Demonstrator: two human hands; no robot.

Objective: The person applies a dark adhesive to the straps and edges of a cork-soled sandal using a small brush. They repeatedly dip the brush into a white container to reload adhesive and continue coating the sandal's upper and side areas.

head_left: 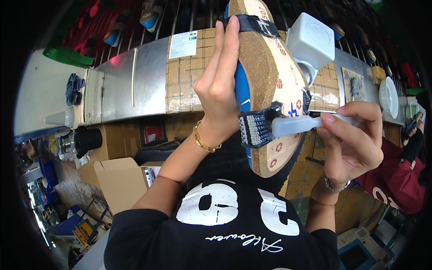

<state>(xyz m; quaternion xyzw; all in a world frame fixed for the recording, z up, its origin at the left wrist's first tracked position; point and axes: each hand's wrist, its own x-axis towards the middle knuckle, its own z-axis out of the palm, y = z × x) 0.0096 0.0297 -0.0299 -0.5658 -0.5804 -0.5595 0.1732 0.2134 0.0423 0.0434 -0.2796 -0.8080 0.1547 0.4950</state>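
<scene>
In front of me a sandal stands upright on a blue shoe last, its underside towards me. The brown insole edge and a pale printed bottom show, with a black strap near the top and a woven grey-and-black strap folded round lower down. My left hand grips the sandal's left side, two fingers stretched up along it and the thumb hidden. Between the thumb and fingers of my right hand is a white flat-ended plastic tool. Its wide end lies over the woven strap's edge; contact is unclear.
Behind the sandal, a white square plastic container stands by the cardboard-covered metal bench. Racks with more shoes run beyond. A white bowl sits at right, near a person in a maroon top. An open cardboard box is at lower left.
</scene>
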